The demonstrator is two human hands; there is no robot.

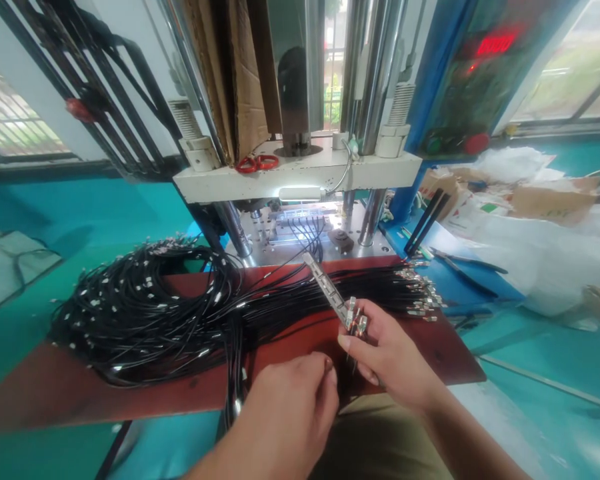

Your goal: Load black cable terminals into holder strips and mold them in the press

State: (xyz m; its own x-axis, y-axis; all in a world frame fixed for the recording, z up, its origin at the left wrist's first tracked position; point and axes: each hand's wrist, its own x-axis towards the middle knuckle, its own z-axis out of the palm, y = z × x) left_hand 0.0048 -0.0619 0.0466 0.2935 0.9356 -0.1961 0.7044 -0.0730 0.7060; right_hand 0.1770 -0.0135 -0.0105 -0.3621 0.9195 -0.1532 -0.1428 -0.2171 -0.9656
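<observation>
In my right hand [387, 357] are several cable ends with small metal connectors [363, 324], pinched between thumb and fingers. A slotted grey metal bar [326, 288] slants up and left from the same grip. Just to the left and lower, my left hand [297, 393] is closed with its fingertips pressed together; whatever they hold is hidden. Behind both hands, a thick bundle of black cables [300, 300] crosses the red-brown board [445, 353], its connector ends [425, 293] at the right. The cables' coiled part [130, 307] lies at the left.
Beyond the board stands a press with a white crossbeam [300, 175] and a lit metal bed [300, 230], where several thin black cables run in. Red-handled scissors [257, 163] rest on the crossbeam. Black tweezers [467, 270] and plastic bags [520, 267] are at the right.
</observation>
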